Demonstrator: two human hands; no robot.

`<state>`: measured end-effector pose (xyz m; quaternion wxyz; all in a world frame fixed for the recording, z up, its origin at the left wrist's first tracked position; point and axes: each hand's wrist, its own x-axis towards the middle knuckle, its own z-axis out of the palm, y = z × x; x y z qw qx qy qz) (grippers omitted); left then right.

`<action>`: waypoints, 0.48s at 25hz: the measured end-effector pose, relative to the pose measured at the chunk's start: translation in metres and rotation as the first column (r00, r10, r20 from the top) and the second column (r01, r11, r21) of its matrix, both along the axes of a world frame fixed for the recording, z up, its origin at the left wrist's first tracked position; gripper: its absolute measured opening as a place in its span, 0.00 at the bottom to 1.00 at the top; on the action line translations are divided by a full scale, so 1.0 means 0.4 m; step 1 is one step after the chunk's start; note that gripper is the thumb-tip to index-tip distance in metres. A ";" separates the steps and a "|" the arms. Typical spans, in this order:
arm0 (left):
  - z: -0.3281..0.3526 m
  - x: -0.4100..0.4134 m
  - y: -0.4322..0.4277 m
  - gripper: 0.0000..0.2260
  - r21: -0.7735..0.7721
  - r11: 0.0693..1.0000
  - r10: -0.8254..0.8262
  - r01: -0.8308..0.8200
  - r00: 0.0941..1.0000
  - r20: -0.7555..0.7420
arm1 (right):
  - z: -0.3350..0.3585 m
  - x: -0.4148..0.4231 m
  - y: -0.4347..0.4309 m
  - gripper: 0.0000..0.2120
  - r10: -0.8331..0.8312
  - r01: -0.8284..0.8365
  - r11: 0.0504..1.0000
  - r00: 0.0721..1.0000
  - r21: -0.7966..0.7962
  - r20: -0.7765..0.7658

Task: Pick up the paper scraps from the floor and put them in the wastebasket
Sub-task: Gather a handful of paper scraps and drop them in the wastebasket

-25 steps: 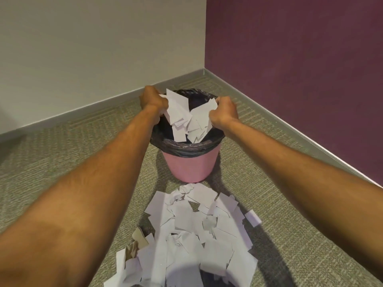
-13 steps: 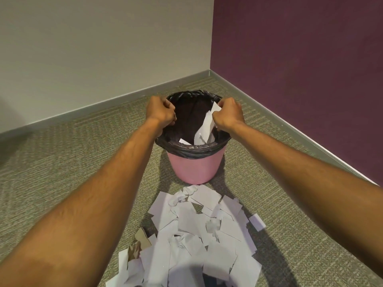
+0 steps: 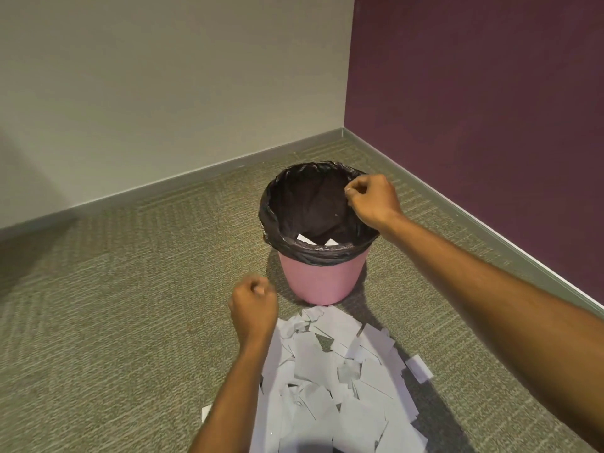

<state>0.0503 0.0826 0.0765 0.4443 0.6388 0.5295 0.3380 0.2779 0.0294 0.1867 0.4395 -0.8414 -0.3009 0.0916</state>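
The left hand (image 3: 253, 308) and right hand (image 3: 372, 199) are holding fingers curled and empty, the right risking snagging the liner (image 3: 277, 207) and tipping the wastebasket (image 3: 322, 279) onto the paper scraps (image 3: 313, 358).

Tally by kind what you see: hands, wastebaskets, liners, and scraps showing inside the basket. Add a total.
Hands: 2 (left hand, right hand)
Wastebasket: 1
Liner: 1
Scraps inside: 2
Total: 6
Floor pile: too overlapped to count.
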 end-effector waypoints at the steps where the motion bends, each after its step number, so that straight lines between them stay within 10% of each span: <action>1: -0.049 -0.020 -0.012 0.06 -0.034 0.997 -0.079 0.076 0.993 -0.093 | 0.019 -0.017 -0.021 0.07 0.030 -0.029 0.997 0.999 0.073 -0.019; 5: -0.174 -0.090 -0.040 0.13 -0.246 0.848 -0.526 0.470 0.686 -0.502 | 0.031 -0.113 -0.157 0.05 0.420 -0.402 0.907 0.873 0.121 -0.249; 9: -0.241 -0.135 -0.102 0.41 -0.465 0.636 -0.685 0.616 0.174 -0.707 | -0.197 -0.215 -0.260 0.10 0.543 -0.723 0.617 0.677 -0.310 -0.497; 12: -0.277 -0.147 -0.129 0.50 -0.544 0.564 -0.698 0.621 0.007 -0.716 | -0.400 -0.266 -0.306 0.35 0.549 -0.707 0.315 0.680 -0.633 -0.485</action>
